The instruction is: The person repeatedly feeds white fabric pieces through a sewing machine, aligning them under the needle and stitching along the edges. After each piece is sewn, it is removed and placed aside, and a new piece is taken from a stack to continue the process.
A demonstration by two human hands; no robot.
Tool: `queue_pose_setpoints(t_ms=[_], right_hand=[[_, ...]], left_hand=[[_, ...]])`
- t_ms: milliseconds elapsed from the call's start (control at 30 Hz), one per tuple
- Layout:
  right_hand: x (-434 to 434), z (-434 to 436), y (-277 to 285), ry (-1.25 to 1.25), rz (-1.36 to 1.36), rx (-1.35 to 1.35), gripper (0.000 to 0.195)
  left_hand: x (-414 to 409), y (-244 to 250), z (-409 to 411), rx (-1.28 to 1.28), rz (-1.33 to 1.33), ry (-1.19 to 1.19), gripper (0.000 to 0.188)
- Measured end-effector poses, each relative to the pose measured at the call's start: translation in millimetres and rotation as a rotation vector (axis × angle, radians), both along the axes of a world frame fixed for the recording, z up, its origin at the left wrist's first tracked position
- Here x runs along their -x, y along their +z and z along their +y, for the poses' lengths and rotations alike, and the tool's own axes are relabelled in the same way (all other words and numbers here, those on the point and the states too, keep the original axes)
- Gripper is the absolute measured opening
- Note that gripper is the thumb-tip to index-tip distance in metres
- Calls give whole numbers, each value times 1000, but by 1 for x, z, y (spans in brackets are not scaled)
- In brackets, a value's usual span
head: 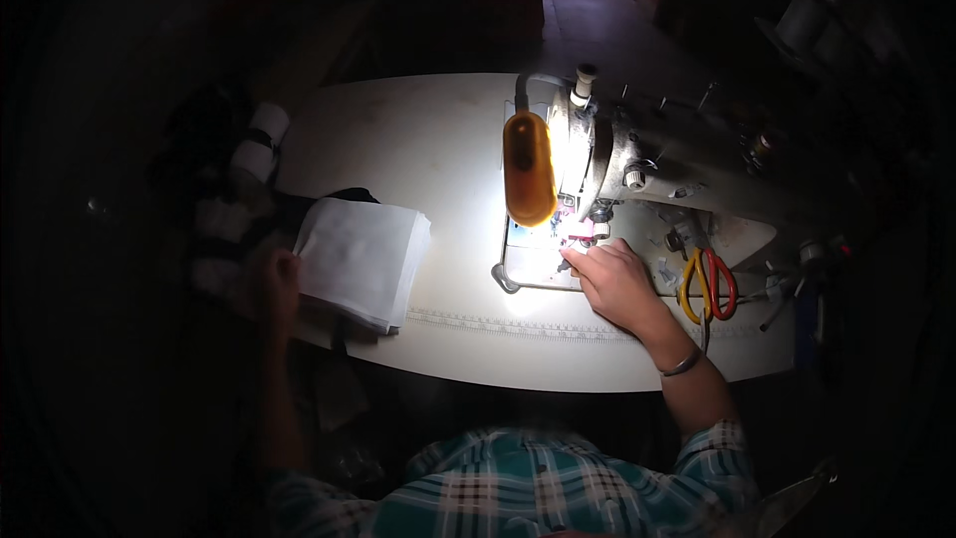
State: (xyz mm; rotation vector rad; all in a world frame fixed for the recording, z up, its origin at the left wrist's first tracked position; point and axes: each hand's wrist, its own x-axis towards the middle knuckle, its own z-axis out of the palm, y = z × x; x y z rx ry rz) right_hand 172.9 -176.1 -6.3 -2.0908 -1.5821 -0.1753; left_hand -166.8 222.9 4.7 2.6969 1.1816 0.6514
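Observation:
My right hand [614,280] rests on the bed of a sewing machine [590,142], its fingertips together just in front of the needle area. A small dark piece [563,266] lies at those fingertips; whether they pinch it I cannot tell. Pink material [579,229] shows around the presser foot. My left hand [282,280] is in deep shadow at the left edge of a stack of white sheets [358,258], fabric or paper. Its fingers look curled, but what they hold is too dark to see.
A lit lamp with an orange housing [529,168] hangs beside the machine head. Scissors with yellow and red handles [708,285] lie right of my right hand. A printed ruler [515,329] runs along the table's front [478,362]. White rolls or bundles [258,153] are at left.

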Motion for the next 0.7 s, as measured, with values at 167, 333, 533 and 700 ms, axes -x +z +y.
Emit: queue_pose_setpoints(t_ms=[167, 333, 533, 700], right_hand=[[-2, -2, -7, -7, 16, 10, 29], [-1, -4, 4, 6, 46, 36, 33], [0, -1, 0, 13, 55, -1, 31], [-1, -3, -1, 3, 48, -1, 29]], left_hand=[[-47, 75, -82, -183, 143, -120, 13], [-78, 80, -115, -22, 46, -390, 28], [-93, 48, -66, 185, 118, -83, 44], [-121, 69, -110, 846, -152, -290, 38]])
